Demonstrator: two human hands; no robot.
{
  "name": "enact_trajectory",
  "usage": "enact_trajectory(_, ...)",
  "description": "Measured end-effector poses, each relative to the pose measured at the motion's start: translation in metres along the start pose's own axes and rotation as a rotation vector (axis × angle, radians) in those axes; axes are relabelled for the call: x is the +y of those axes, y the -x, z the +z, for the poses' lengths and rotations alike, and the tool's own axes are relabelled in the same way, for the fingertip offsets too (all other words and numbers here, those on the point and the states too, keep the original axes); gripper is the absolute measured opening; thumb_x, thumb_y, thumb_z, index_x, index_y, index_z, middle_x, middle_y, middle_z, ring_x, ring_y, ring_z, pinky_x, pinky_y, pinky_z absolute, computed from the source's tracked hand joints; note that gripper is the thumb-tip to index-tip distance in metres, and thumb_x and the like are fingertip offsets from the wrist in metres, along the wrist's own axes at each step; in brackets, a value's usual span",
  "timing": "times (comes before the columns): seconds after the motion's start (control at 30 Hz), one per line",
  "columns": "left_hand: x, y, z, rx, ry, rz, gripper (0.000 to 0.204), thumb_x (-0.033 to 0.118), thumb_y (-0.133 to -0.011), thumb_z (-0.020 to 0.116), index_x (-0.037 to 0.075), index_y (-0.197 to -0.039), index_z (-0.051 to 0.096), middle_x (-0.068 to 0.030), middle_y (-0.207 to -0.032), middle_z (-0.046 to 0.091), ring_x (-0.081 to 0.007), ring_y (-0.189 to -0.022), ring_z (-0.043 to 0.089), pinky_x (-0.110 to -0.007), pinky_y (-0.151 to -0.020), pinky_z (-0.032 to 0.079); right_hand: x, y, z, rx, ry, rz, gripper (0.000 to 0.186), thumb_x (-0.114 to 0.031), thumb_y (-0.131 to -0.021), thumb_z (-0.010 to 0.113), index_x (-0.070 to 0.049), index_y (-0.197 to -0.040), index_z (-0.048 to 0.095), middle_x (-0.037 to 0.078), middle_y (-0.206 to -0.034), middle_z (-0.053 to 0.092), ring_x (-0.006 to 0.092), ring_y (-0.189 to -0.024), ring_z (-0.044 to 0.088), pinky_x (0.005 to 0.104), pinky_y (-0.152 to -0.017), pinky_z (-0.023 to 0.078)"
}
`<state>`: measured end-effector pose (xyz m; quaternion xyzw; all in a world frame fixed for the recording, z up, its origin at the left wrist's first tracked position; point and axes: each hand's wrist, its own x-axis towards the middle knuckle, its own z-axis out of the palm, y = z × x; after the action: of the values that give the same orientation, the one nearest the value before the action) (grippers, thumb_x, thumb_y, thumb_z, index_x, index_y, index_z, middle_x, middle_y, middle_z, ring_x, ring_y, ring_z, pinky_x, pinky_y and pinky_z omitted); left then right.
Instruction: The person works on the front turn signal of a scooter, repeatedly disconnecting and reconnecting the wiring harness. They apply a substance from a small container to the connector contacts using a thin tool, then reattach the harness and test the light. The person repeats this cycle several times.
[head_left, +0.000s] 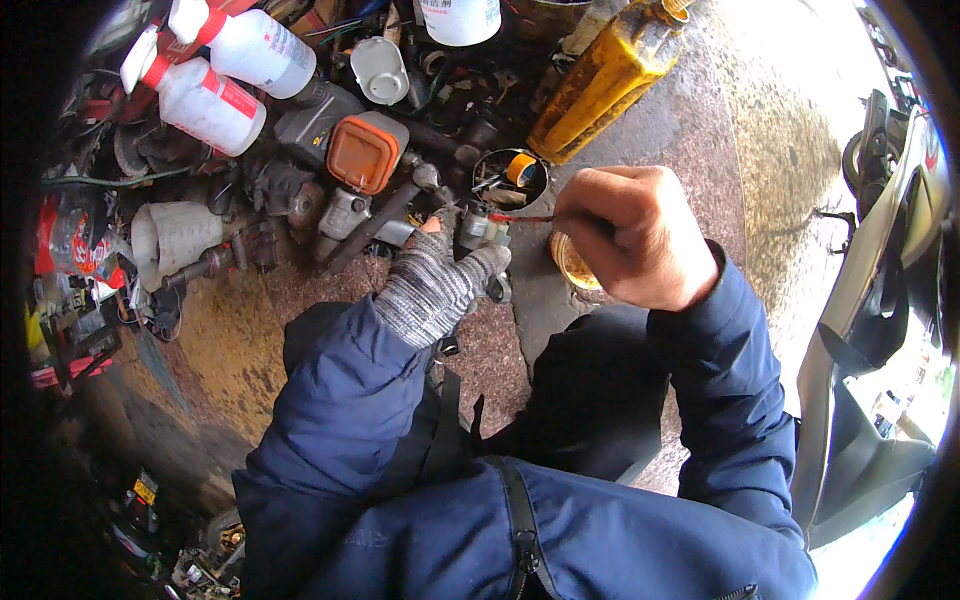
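My left hand [430, 285], in a grey knit glove with a bare fingertip showing, is closed around a small grey metal part [474, 228]. The part has a rounded body and a paler fitting on its side. My bare right hand [632, 235] pinches a thin dark red stick [525, 218], which points left and reaches the metal part. Whether its tip touches the part is too small to tell. Partly hidden below the right hand stands a round jar [570, 262] with amber contents. Just beyond the metal part is a round tin [540, 190] holding a yellow tape roll [521, 169] and small pieces.
Two white spray bottles [215, 110] with red collars lie at the upper left. A dirty yellow plastic bottle [605, 85] stands beyond my right hand. An orange-rimmed container [365, 153] and greasy tools crowd the far side. A motor scooter [870, 330] stands at the right.
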<state>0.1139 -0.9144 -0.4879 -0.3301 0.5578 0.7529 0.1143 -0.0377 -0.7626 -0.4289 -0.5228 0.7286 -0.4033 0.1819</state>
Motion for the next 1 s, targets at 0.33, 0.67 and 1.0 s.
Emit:
enact_trajectory(0.33,0.01,-0.001,0.004,0.057,-0.031,-0.051,0.036,-0.003,-0.083,0.064,-0.001,-0.114,0.047,-0.0087,-0.1,0.061,-0.0137,-0.088,0.059,-0.025,-0.08,0.051,-0.012,0.009,0.028,0.235,0.337,-0.025,0.015,0.002,-0.065,0.065,-0.005,-0.069,0.051,0.01,-0.059,0.049,0.0288,-0.048,0.054,0.0364,-0.043,0.044)
enact_trajectory(0.67,0.012,0.003,0.004,0.076,-0.131,-0.023,0.037,0.002,-0.083,0.067,0.002,-0.114,0.048,-0.0083,-0.101,0.06,-0.013,-0.09,0.059,-0.025,-0.079,0.05,-0.015,0.012,0.035,0.262,0.406,-0.087,0.022,0.002,-0.064,0.067,-0.006,-0.064,0.046,0.008,-0.055,0.042,0.0258,-0.044,0.049,0.0365,-0.04,0.041)
enact_trajectory(1.0,0.01,0.003,0.001,0.097,-0.037,-0.15,0.033,0.002,-0.083,0.065,0.002,-0.113,0.049,-0.0076,-0.1,0.06,-0.0133,-0.089,0.06,-0.025,-0.077,0.051,-0.021,0.015,0.031,0.202,0.393,-0.13,0.021,0.001,-0.064,0.067,-0.006,-0.064,0.047,0.007,-0.055,0.04,0.0245,-0.043,0.047,0.0367,-0.039,0.04)
